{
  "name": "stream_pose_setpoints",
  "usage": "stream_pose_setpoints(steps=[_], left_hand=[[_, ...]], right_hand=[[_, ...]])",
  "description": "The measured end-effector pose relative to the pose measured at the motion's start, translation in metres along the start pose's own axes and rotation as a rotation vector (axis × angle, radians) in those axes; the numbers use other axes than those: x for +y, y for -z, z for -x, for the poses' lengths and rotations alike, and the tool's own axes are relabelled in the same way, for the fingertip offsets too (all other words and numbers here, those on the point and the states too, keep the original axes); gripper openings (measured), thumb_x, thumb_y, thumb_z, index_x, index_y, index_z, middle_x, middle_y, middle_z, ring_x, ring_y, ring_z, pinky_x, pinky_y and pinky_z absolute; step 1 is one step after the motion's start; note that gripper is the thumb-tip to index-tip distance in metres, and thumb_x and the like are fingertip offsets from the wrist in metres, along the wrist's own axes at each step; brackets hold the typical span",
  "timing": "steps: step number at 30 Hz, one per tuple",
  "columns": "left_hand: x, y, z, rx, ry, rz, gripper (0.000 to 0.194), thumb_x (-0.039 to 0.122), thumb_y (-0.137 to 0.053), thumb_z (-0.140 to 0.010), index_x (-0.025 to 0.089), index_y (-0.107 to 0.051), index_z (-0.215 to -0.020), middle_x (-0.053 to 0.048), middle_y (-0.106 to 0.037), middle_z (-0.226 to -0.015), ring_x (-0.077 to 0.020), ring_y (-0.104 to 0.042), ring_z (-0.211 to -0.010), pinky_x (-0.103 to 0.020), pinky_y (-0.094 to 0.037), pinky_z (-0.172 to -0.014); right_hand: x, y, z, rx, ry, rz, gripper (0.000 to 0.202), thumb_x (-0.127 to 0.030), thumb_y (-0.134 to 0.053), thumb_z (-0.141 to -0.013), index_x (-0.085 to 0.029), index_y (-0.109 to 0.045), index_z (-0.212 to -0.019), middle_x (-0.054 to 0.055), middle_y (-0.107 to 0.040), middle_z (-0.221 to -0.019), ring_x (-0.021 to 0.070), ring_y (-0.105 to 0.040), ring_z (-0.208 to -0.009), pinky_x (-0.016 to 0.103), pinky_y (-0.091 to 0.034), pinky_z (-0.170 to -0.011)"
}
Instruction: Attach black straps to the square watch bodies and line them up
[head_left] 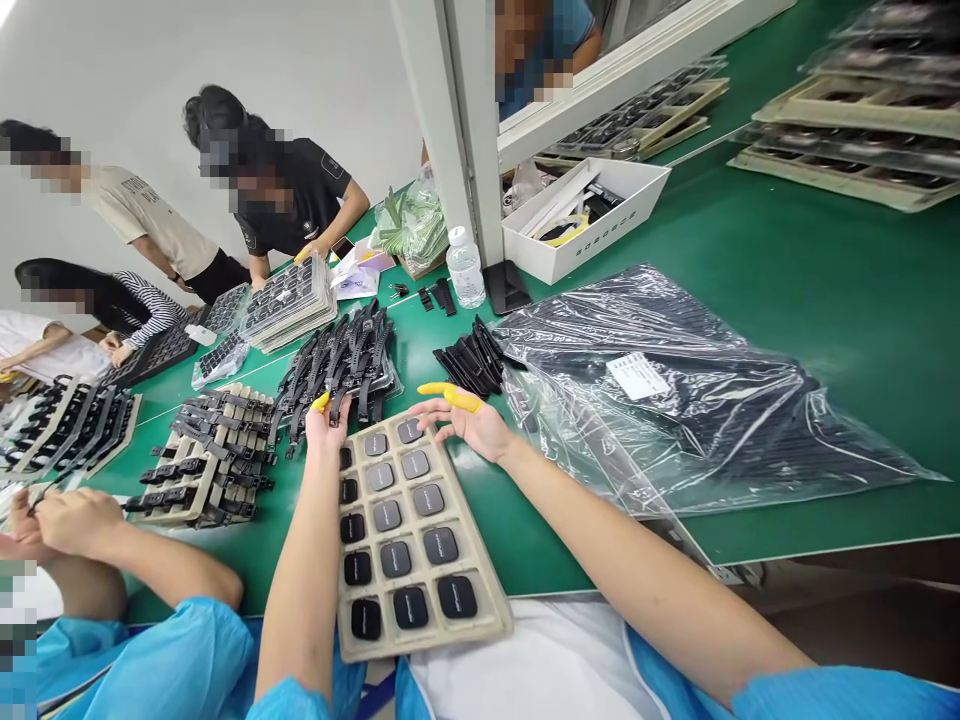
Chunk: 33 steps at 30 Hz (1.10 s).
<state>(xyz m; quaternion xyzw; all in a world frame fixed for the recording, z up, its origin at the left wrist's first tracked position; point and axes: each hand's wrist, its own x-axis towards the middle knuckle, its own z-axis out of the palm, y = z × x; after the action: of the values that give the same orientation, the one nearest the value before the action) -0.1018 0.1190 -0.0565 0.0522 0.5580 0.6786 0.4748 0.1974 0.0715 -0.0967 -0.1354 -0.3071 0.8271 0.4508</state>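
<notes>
A beige tray (480, 560) with rows of square black pieces in its compartments lies tilted across the table's front edge. My left hand (327, 425), with a yellow finger cover, is at the tray's far left corner beside a pile of black straps (367, 350); what its fingers hold, if anything, is hidden. My right hand (469, 425) is over the far right corner, its fingers apart, two of them in yellow covers. Its lower fingers reach toward the corner piece (410, 431). Beyond it lies a bundle of black strips (472, 360).
Right of my hands lies a large clear bag (675, 400) of black strips. Farther back stand a bottle (466, 268), a white box (585, 225) and stacked trays (862, 150). A co-worker's hands (79, 520) are at the left near a strap-covered tray stack (217, 460).
</notes>
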Motion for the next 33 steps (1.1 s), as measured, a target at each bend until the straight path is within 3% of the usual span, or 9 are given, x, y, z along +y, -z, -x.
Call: stream_pose_setpoints(steps=[7, 12, 19, 23, 27, 30, 33], left_hand=[[0.007, 0.006, -0.001, 0.006, 0.100, -0.024, 0.024, 0.011, -0.047, -0.100, 0.010, -0.066, -0.113, -0.013, -0.078, -0.092, -0.0250, -0.079, -0.092, -0.041, -0.069, -0.083], [0.008, 0.006, -0.003, -0.001, 0.082, 0.008, 0.026, 0.009, -0.044, -0.102, 0.009, -0.066, -0.114, -0.012, -0.078, -0.092, -0.0225, -0.079, -0.091, -0.037, -0.069, -0.082], [0.002, 0.001, -0.008, 0.017, -0.009, 0.072, 0.021, 0.007, -0.049, -0.099, 0.014, -0.069, -0.102, -0.005, -0.078, -0.088, -0.0158, -0.077, -0.087, -0.035, -0.067, -0.088], [-0.004, 0.000, -0.007, 0.047, 0.015, 0.054, 0.023, 0.005, -0.051, -0.096, 0.016, -0.069, -0.103, -0.003, -0.076, -0.085, -0.0154, -0.076, -0.083, -0.036, -0.068, -0.086], [0.001, 0.000, -0.001, 0.049, 0.063, 0.035, 0.023, 0.006, -0.052, -0.096, 0.017, -0.069, -0.109, -0.007, -0.077, -0.094, -0.0192, -0.077, -0.092, -0.040, -0.068, -0.087], [0.009, -0.001, 0.011, 0.033, 0.091, 0.033, 0.024, 0.008, -0.048, -0.098, 0.015, -0.067, -0.111, -0.011, -0.077, -0.102, -0.0228, -0.077, -0.102, -0.044, -0.068, -0.087], [0.013, -0.002, 0.029, 0.011, 0.093, 0.039, 0.025, 0.008, -0.044, -0.098, 0.014, -0.066, -0.109, -0.015, -0.076, -0.109, -0.0256, -0.075, -0.109, -0.046, -0.067, -0.089]], right_hand=[[-0.002, 0.003, 0.000, 0.055, 0.046, 0.081, 0.042, -0.046, -0.069, -0.089, -0.019, -0.067, -0.121, 0.015, -0.080, -0.112, 0.0232, -0.075, -0.089, 0.029, -0.059, -0.061], [-0.003, 0.004, 0.001, 0.162, 0.098, 0.209, 0.037, -0.041, -0.076, -0.085, -0.021, -0.068, -0.115, 0.010, -0.079, -0.102, 0.0192, -0.072, -0.082, 0.025, -0.055, -0.059], [0.006, 0.006, 0.000, 0.085, 0.058, 0.381, 0.043, -0.045, -0.078, -0.082, -0.019, -0.067, -0.114, 0.009, -0.077, -0.099, 0.0178, -0.070, -0.079, 0.025, -0.052, -0.058], [0.008, 0.005, 0.001, 0.068, 0.032, 0.480, 0.042, -0.044, -0.077, -0.083, -0.019, -0.067, -0.114, 0.009, -0.077, -0.100, 0.0172, -0.069, -0.079, 0.024, -0.051, -0.058], [0.010, 0.004, 0.001, 0.073, 0.041, 0.558, 0.041, -0.044, -0.075, -0.084, -0.018, -0.067, -0.114, 0.009, -0.077, -0.100, 0.0182, -0.070, -0.080, 0.026, -0.052, -0.059], [0.011, 0.007, -0.001, 0.144, 0.085, 0.688, 0.034, -0.043, -0.069, -0.088, -0.018, -0.068, -0.112, 0.009, -0.077, -0.095, 0.0200, -0.071, -0.081, 0.030, -0.055, -0.064], [0.010, 0.013, -0.003, 0.304, 0.171, 0.943, 0.023, -0.031, -0.060, -0.092, -0.018, -0.070, -0.109, 0.008, -0.078, -0.095, 0.0225, -0.073, -0.088, 0.037, -0.058, -0.078]])
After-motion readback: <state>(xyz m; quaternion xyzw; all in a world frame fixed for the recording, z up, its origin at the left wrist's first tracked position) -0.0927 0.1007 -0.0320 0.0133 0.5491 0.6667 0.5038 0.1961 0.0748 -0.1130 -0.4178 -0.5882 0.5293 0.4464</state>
